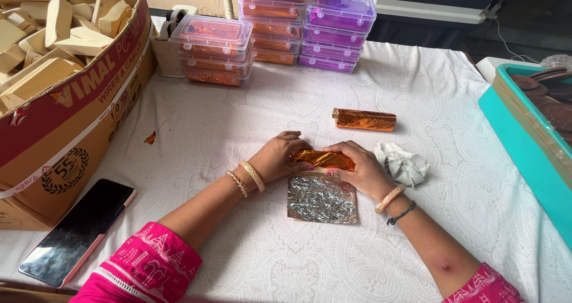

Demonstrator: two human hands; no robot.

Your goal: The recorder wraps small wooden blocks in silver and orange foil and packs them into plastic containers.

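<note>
My left hand (277, 157) and my right hand (360, 169) press together on a small block partly rolled in orange foil (322, 158), at the middle of the white tablecloth (250, 118). The loose end of the foil sheet (322, 199) lies flat toward me, silver side up. A finished orange foil-wrapped block (364, 119) rests a little farther away. Bangles circle both wrists.
A large cardboard box of bare wooden blocks (53, 35) stands at the left. Stacked clear plastic boxes, orange (214, 50) and purple (336, 32), line the back. A dark phone (77, 231) lies near left, a crumpled grey cloth (405, 165) right, a teal tray (530, 130) far right.
</note>
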